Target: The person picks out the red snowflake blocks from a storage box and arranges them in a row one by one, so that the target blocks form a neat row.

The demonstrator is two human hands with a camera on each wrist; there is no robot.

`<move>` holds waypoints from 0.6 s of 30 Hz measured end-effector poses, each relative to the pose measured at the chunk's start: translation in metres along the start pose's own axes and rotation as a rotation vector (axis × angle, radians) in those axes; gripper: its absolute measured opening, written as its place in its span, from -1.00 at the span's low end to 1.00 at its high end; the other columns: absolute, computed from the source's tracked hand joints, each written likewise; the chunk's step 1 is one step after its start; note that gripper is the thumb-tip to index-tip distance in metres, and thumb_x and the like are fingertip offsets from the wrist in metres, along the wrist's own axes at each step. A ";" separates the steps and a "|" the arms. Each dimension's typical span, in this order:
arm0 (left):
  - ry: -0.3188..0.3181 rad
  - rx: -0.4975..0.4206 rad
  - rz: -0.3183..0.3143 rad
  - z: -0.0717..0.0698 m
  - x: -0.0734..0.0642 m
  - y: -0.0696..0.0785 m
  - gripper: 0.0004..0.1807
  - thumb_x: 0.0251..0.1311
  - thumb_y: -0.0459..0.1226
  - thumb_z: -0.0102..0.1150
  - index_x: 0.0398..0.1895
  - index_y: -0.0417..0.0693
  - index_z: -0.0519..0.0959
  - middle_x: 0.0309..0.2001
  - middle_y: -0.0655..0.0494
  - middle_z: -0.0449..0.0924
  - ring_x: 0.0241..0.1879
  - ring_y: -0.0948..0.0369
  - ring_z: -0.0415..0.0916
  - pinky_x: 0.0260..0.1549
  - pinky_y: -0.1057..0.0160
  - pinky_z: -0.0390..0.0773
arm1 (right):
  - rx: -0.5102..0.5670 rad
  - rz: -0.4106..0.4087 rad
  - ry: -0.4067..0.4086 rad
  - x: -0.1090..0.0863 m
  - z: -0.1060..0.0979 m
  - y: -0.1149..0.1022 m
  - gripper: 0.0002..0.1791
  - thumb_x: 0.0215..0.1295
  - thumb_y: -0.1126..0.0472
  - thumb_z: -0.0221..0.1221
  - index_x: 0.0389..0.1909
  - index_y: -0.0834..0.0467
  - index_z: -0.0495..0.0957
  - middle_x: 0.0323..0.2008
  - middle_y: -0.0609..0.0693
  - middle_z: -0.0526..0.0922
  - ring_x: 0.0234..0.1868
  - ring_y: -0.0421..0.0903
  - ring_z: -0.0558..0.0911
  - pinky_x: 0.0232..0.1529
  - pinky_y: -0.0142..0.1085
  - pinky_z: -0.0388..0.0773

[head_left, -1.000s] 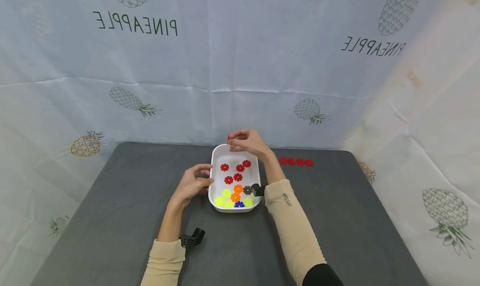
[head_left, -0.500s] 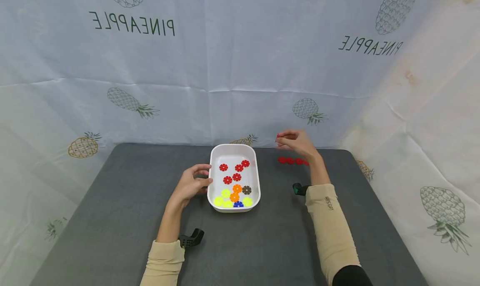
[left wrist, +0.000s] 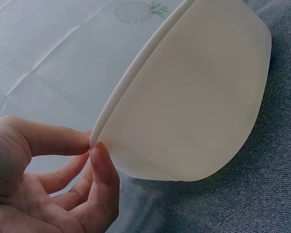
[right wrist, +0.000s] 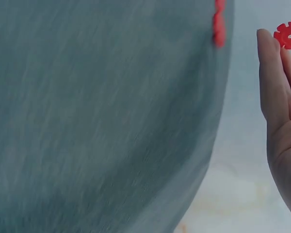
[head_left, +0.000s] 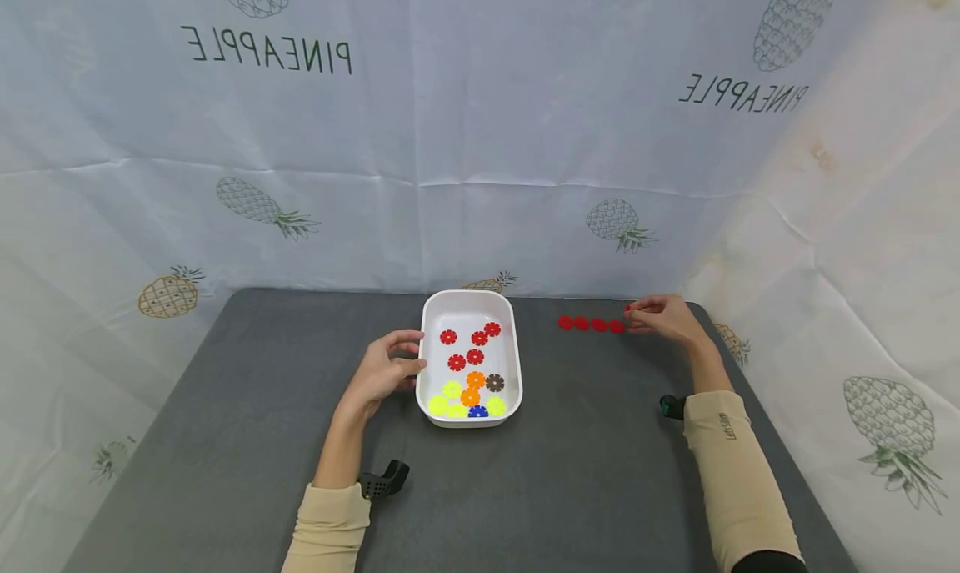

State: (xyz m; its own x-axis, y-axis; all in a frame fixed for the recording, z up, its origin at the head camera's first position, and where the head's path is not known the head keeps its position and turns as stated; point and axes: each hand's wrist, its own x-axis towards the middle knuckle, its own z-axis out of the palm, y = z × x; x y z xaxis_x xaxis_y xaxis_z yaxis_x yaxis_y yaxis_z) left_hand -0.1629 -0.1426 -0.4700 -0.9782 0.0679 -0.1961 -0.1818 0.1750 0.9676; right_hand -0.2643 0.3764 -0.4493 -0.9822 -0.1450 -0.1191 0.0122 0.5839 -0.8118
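A white plastic tray (head_left: 467, 302) stands on the table's middle, holding several notched plastic discs: red (head_left: 448, 337), orange (head_left: 476, 379), yellow (head_left: 452, 389), brown (head_left: 495, 383) and blue (head_left: 478, 411). My left hand (head_left: 380, 369) pinches its left rim between thumb and finger, as the left wrist view shows on the tray's edge (left wrist: 121, 92). At the far right, my right hand (head_left: 663, 319) pinches a red notched disc (right wrist: 288, 35) with a small centre hole. It is right at the end of a row of red discs (head_left: 591, 324) lying on the table.
The dark grey table (head_left: 570, 473) ends at the back against a white cloth (head_left: 517, 123) printed with pineapples. The same kind of cloth hangs at both sides. The table's right edge runs close to the right forearm.
My right hand has moved from over the tray's back rim to the right, carrying the red disc past the row. My left hand stays at the tray's rim.
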 end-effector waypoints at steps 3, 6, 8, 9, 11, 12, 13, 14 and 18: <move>0.004 0.001 0.001 0.000 0.000 0.000 -0.42 0.38 -0.40 0.31 0.46 -0.20 0.49 0.12 -0.19 0.52 -0.29 0.14 0.64 -0.30 0.26 0.70 | -0.044 0.015 0.016 -0.004 -0.008 0.012 -0.49 0.60 0.15 0.23 0.25 0.54 0.52 0.11 0.45 0.75 -0.22 -0.18 0.87 0.03 -0.12 0.81; 0.007 0.005 0.002 0.001 0.000 0.001 -0.42 0.39 -0.40 0.31 0.46 -0.21 0.49 0.12 -0.20 0.52 -0.28 0.13 0.64 -0.30 0.26 0.70 | -0.062 0.053 0.034 -0.007 -0.013 0.020 -0.49 0.58 0.14 0.25 0.23 0.54 0.53 -0.01 0.35 0.81 -0.29 -0.24 0.85 -0.07 -0.24 0.82; 0.006 0.007 0.000 0.001 0.000 0.001 -0.42 0.39 -0.40 0.30 0.46 -0.21 0.48 0.13 -0.20 0.52 -0.27 0.12 0.64 -0.29 0.26 0.70 | -0.058 0.074 0.026 -0.009 -0.015 0.024 -0.47 0.57 0.15 0.26 0.23 0.56 0.52 -0.07 0.28 0.83 -0.31 -0.26 0.84 -0.09 -0.24 0.82; 0.007 0.008 -0.001 0.001 -0.001 0.001 -0.42 0.39 -0.41 0.30 0.46 -0.21 0.49 0.13 -0.20 0.52 -0.26 0.11 0.65 -0.30 0.26 0.69 | -0.053 0.085 0.021 -0.009 -0.016 0.026 -0.47 0.56 0.15 0.26 0.23 0.56 0.52 -0.10 0.25 0.84 -0.31 -0.27 0.83 -0.09 -0.23 0.82; 0.007 0.006 -0.005 0.001 -0.001 0.001 -0.42 0.38 -0.41 0.31 0.46 -0.20 0.49 0.12 -0.19 0.52 -0.26 0.10 0.65 -0.30 0.26 0.70 | -0.035 0.099 0.009 -0.010 -0.016 0.028 -0.47 0.56 0.17 0.26 0.23 0.58 0.52 -0.13 0.20 0.84 -0.29 -0.26 0.83 -0.08 -0.21 0.83; 0.007 0.005 -0.006 0.001 -0.001 0.001 -0.42 0.38 -0.41 0.31 0.46 -0.21 0.49 0.11 -0.18 0.52 -0.25 0.09 0.65 -0.30 0.26 0.70 | -0.024 0.102 0.006 -0.011 -0.016 0.029 -0.47 0.55 0.18 0.27 0.23 0.59 0.51 -0.14 0.18 0.84 -0.29 -0.26 0.83 -0.08 -0.20 0.83; 0.007 0.003 -0.006 0.001 -0.001 0.001 -0.42 0.38 -0.41 0.31 0.46 -0.20 0.49 0.11 -0.17 0.52 -0.25 0.09 0.66 -0.30 0.25 0.71 | -0.011 0.101 0.004 -0.011 -0.016 0.030 -0.47 0.55 0.19 0.27 0.24 0.60 0.51 -0.14 0.16 0.84 -0.29 -0.26 0.84 -0.08 -0.20 0.83; 0.008 0.001 -0.006 0.001 -0.001 0.001 -0.42 0.37 -0.42 0.32 0.46 -0.20 0.49 0.10 -0.16 0.52 -0.25 0.08 0.66 -0.30 0.25 0.71 | 0.005 0.100 0.007 -0.011 -0.015 0.030 -0.47 0.54 0.21 0.28 0.24 0.60 0.50 -0.14 0.12 0.84 -0.28 -0.26 0.84 -0.09 -0.21 0.83; 0.006 -0.001 0.001 0.002 -0.001 0.000 -0.41 0.36 -0.42 0.32 0.46 -0.21 0.49 0.10 -0.16 0.52 -0.26 0.09 0.65 -0.30 0.24 0.71 | 0.065 0.082 0.031 -0.010 -0.013 0.031 -0.47 0.54 0.27 0.27 0.28 0.62 0.46 -0.17 -0.05 0.82 -0.29 -0.32 0.83 -0.10 -0.26 0.82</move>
State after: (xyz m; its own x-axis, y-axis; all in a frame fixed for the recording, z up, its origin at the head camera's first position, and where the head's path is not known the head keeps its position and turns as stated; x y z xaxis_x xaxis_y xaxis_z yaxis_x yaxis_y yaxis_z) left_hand -0.1622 -0.1409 -0.4700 -0.9790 0.0620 -0.1940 -0.1807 0.1742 0.9680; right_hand -0.2565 0.4064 -0.4662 -0.9828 -0.0737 -0.1695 0.1036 0.5397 -0.8354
